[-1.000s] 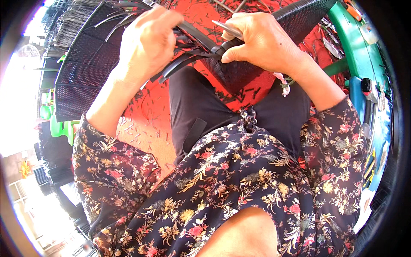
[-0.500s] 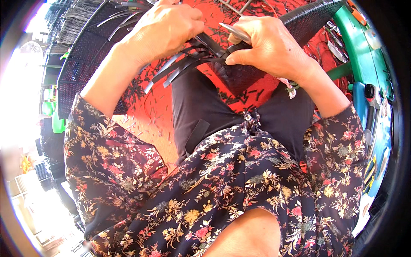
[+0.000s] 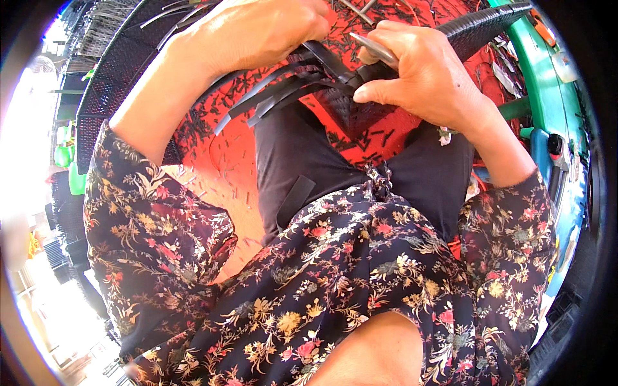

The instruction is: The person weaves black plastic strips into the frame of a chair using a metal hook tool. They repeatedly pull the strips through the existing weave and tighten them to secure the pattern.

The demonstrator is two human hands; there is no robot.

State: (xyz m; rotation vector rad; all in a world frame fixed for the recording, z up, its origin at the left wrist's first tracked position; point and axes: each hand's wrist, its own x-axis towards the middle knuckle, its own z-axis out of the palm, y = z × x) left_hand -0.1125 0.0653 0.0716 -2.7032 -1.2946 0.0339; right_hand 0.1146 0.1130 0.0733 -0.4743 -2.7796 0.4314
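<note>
My right hand (image 3: 431, 77) is closed, with a pointed silver metal tool (image 3: 374, 49) between its fingers. The thumb presses on the edge of a black woven piece (image 3: 357, 114), which narrows to a corner between my knees. My left hand (image 3: 257, 32) is curled at the upper edge, its fingertips partly cut off. A flat black strip (image 3: 327, 63) runs from under that hand to the woven edge by my right thumb. Several loose black strips (image 3: 273, 93) fan out below my left hand, over my thigh.
Short black offcuts (image 3: 364, 145) litter the red floor (image 3: 206, 151). A large black woven panel (image 3: 112, 106) stands at the left. To the right is a green plastic frame (image 3: 547, 77), with a black-handled tool (image 3: 557, 151) beside it.
My left hand has shifted right and its forearm reaches further up. My right hand and the metal tool have moved slightly right. The loose strips lie a little differently.
</note>
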